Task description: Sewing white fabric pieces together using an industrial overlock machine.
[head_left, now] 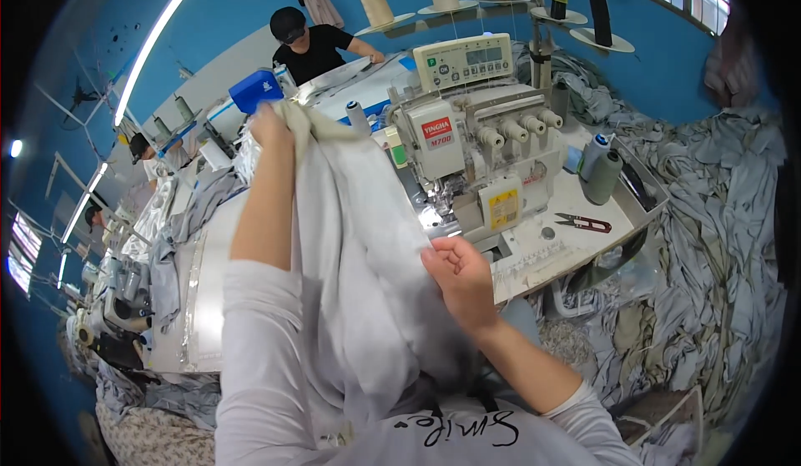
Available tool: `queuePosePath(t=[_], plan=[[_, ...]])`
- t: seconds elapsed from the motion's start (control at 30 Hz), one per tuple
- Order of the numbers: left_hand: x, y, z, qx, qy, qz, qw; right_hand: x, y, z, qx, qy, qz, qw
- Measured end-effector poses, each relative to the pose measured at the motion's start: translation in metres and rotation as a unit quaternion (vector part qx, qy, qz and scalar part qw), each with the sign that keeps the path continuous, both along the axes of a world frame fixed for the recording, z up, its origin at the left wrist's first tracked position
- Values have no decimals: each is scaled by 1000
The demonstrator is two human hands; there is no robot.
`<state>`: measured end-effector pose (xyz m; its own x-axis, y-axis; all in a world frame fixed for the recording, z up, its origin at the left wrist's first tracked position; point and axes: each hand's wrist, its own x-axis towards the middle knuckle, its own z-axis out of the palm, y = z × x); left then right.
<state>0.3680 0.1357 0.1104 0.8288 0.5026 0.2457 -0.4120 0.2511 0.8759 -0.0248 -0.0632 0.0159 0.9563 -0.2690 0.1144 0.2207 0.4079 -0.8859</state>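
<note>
Grey cloth (pixel 350 241) stretched between left hand (pixel 271 124) and right hand (pixel 459 274), beside the sewing machine (pixel 476 149).

Around my bench: machine, tools, scraps.
I see an overlock machine (pixel 471 153), red snips (pixel 584 223) on its table (pixel 576 195), two grey thread cones (pixel 601 168), a scrap pile (pixel 709 241) right, and a co-worker (pixel 310 42) beyond.

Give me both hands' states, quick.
Left hand: closed on the top edge of the grey fabric, lifted high.
Right hand: closed, pinching the same fabric lower down.
</note>
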Motion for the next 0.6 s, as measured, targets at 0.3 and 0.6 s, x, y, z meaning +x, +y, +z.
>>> queuePosePath(t=[0.3, 0.6], plan=[[-202, -37, -45, 473, -56, -248, 843, -2, 0, 1, -52, 0, -74, 996], [-293, -33, -22, 688, -185, -203, 672, -13, -5, 3, -54, 37, -61, 996]])
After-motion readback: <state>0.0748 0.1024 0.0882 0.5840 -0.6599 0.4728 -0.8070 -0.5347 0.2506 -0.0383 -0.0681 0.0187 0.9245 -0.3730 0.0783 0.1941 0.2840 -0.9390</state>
